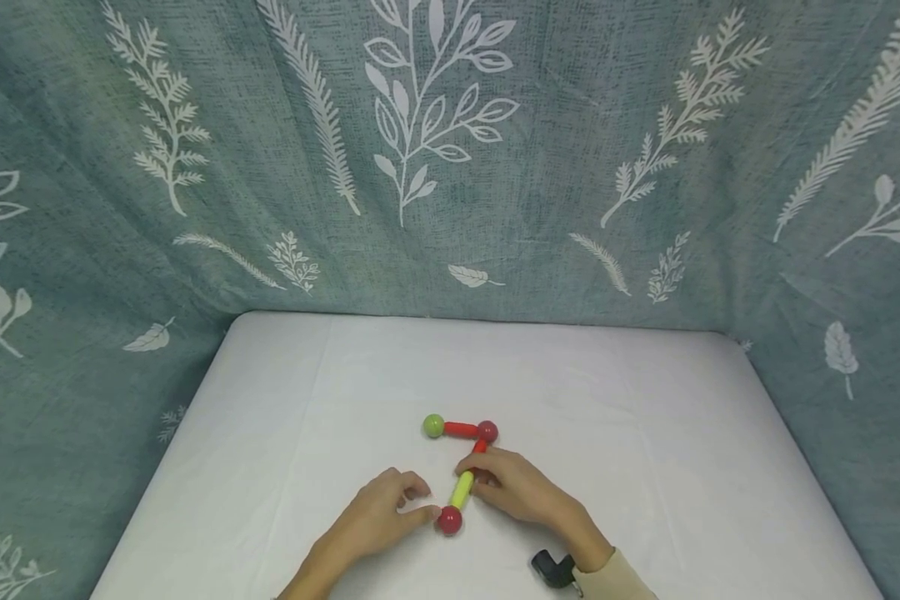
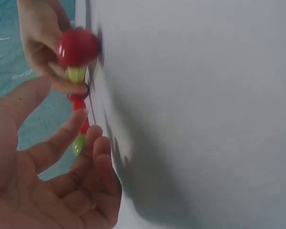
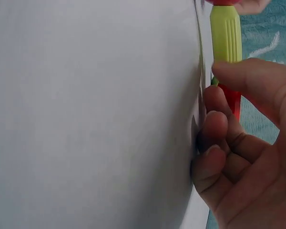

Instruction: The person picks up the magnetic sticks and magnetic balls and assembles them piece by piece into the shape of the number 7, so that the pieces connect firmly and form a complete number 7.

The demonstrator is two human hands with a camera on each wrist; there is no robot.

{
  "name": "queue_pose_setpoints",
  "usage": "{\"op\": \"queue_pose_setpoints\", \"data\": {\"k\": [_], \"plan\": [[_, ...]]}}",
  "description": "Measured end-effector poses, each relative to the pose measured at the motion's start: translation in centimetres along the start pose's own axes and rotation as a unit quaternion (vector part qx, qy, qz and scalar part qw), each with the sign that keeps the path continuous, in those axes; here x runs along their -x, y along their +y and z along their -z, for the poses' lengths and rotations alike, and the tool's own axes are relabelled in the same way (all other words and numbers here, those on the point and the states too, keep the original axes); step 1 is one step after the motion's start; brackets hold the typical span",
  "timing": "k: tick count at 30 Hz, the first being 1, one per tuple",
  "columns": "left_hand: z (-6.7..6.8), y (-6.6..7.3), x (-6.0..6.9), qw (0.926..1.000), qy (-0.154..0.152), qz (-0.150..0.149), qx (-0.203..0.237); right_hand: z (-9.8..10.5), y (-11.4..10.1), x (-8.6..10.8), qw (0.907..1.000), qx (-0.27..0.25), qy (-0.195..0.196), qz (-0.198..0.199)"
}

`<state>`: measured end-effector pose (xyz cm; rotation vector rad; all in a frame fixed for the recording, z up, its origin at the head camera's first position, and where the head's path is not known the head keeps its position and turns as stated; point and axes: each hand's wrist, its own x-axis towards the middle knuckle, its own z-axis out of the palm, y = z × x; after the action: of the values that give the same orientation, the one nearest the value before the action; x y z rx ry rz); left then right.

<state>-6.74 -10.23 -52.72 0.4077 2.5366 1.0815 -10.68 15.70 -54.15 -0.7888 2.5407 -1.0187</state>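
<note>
A chain of toy rods and balls rests on the white table. Nearest me is a red ball [image 1: 450, 520], joined to a yellow-green ridged rod [image 3: 224, 36]. Beyond this come a short red rod [image 1: 480, 446], a second red ball [image 1: 487, 431], another red rod [image 1: 461, 430] and a green ball [image 1: 433, 426]. My right hand [image 1: 521, 487] pinches the yellow-green rod near its far end, and its fingers hide part of the joint. My left hand [image 1: 378, 512] is spread beside the near red ball, holding nothing. Whether its thumb touches the ball I cannot tell.
The white table [image 1: 607, 400] has rounded far corners. Behind it and at both sides hangs a teal cloth [image 1: 540, 267] with white leaf prints. A black object [image 1: 551, 568] sits beside the right sleeve [image 1: 615, 579].
</note>
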Motion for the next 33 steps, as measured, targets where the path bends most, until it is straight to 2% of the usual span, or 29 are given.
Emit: {"op": "queue_pose_setpoints", "data": {"k": [4,7,10,14,17,19,22,24,26,29,33], "plan": [[1.5,0.0,-1.9,0.9994,0.033,0.004,-0.012,0.3,0.4,0.2,0.9995,-0.026,0.012,-0.015],[2.3,-0.1,-3.6,0.9986,0.046,-0.003,-0.025,0.5,0.7,0.4,0.9975,-0.064,0.021,-0.024],[2.7,-0.2,-5.3,0.9981,0.049,-0.001,-0.038,0.5,0.9,0.4,0.9945,-0.093,0.033,-0.037],[2.6,-0.3,-6.8,0.9976,0.049,0.016,-0.046,0.4,1.0,0.5,0.9872,-0.138,0.049,-0.062],[2.6,-0.4,-7.7,0.9977,0.048,0.025,-0.041,0.5,1.0,0.6,0.9789,-0.175,0.064,-0.084],[2.8,-0.4,-8.2,0.9978,0.046,0.025,-0.039,0.5,1.0,0.7,0.9715,-0.193,0.082,-0.111],[3.1,-0.4,-8.8,0.998,0.04,0.017,-0.045,0.3,1.1,0.7,0.9556,-0.225,0.104,-0.159],[3.3,-0.3,-9.2,0.9981,0.033,0.009,-0.051,0.1,1.1,0.7,0.9436,-0.253,0.106,-0.185],[3.4,-0.4,-9.5,0.9981,0.027,-0.001,-0.056,-0.1,1.0,0.6,0.9363,-0.277,0.095,-0.194],[3.4,-0.5,-9.9,0.9979,0.026,-0.009,-0.059,-0.3,0.8,0.4,0.9315,-0.293,0.079,-0.2],[3.2,-0.6,-10.3,0.9981,0.028,-0.004,-0.054,-0.6,0.5,-0.1,0.9312,-0.288,0.085,-0.207]]}}
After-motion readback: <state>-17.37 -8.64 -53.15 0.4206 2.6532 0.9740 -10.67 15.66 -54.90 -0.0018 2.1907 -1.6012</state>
